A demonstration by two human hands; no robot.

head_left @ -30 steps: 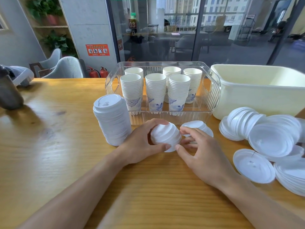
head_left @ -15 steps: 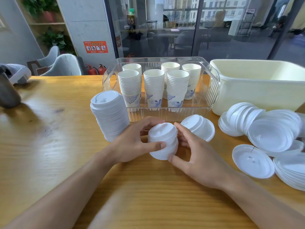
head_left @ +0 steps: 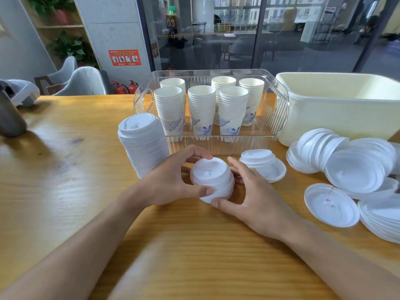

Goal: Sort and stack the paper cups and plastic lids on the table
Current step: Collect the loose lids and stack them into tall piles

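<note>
Centrally, a short stack of white plastic lids (head_left: 213,180), domed and ribbed, sits tilted between both hands just above the counter (head_left: 65,191). Left hand (head_left: 171,182) curls round its left side, thumb on the front rim; right hand (head_left: 257,200) grips the right side, thumb under the lower edge. Tall lid stack (head_left: 142,146) stands just left. Small lid pile (head_left: 263,165) lies just right. Loose translucent lids (head_left: 350,169) sprawl further right. Behind, a clear ribbed bin (head_left: 279,118) holds stacked paper cups (head_left: 202,111) with blue print. Cream tub (head_left: 337,111) beside it. Counter is glossy yellow wood grain.
</note>
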